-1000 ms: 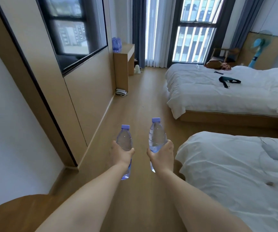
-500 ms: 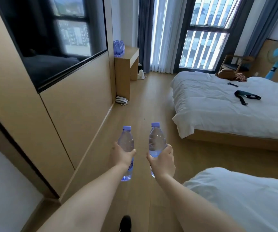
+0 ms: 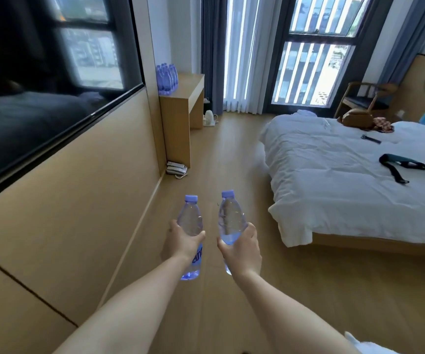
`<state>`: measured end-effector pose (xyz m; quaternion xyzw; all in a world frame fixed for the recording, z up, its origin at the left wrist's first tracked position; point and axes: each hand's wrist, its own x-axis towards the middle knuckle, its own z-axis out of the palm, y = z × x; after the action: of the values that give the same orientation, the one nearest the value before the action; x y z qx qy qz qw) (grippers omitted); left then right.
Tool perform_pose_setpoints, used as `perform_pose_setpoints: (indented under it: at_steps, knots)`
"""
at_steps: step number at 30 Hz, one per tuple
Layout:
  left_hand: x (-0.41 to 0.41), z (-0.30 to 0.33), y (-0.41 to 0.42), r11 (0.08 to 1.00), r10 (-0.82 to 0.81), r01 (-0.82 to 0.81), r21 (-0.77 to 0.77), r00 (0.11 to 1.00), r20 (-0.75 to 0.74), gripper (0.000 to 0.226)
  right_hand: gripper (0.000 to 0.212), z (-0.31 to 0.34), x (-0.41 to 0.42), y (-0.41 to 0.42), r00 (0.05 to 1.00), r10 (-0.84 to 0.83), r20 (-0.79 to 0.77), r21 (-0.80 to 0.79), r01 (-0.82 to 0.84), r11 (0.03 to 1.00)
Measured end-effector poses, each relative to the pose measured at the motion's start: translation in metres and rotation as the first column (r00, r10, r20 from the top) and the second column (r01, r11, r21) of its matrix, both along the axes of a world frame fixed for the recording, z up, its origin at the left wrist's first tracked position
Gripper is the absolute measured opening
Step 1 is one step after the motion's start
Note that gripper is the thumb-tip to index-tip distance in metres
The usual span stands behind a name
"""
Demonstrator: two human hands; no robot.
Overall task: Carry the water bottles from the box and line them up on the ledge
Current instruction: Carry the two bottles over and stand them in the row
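The left hand point(image 3: 182, 240) grips one bottle point(image 3: 190, 221) round its middle, fingers curled about the clear body, thumb across the front. The right hand point(image 3: 242, 247) grips a second bottle point(image 3: 230, 218) the same way, fingers wrapped round the lower half. Both bottles stand near upright with purple caps on top, side by side and apart, held out over the wooden floor point(image 3: 231, 154) at about 12 o'clock from the person.

Far ahead at 11 o'clock a cluster of bottles point(image 3: 166, 78) stands on the back left end of the ledge point(image 3: 189, 85), a light wood surface against the wall, next to the grey curtain point(image 3: 211, 52). A white kettle point(image 3: 209, 118) sits on the floor at the far side of the ledge, and a white phone point(image 3: 176, 168) lies on the floor at its near foot.

At 2 o'clock is a bed point(image 3: 334, 175) with a white cover; a black strap point(image 3: 399, 166) lies on it. A wooden chair point(image 3: 364, 98) stands beyond the bed by the window point(image 3: 308, 47). A dark glass panel point(image 3: 40, 85) fills the wall at 9 o'clock
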<state>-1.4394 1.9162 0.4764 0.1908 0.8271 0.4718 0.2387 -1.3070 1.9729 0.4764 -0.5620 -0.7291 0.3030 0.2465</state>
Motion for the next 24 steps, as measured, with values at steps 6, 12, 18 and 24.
perform_pose_setpoints:
  at_steps: [6,12,18,24]
  knots:
    - [-0.046,-0.008,0.145,0.989,0.053,-0.058,-0.133,0.998,-0.038,0.060,0.076,-0.017,-0.049,0.153,1.000,-0.017,-0.017,-0.011,0.017,1.000]
    - [-0.097,0.013,0.297,0.990,0.019,-0.029,-0.141,0.997,-0.070,0.061,0.079,-0.002,-0.087,0.318,0.999,-0.033,-0.040,-0.025,0.032,0.999]
    - [-0.153,0.022,0.421,0.994,0.021,-0.027,-0.106,0.998,-0.059,0.059,0.079,0.006,-0.138,0.437,0.996,-0.057,-0.067,-0.073,0.052,0.996]
    - [-0.230,0.002,0.550,0.996,-0.006,0.001,-0.088,0.999,-0.051,0.058,0.074,-0.011,-0.216,0.557,0.998,-0.028,-0.062,-0.094,0.022,0.995]
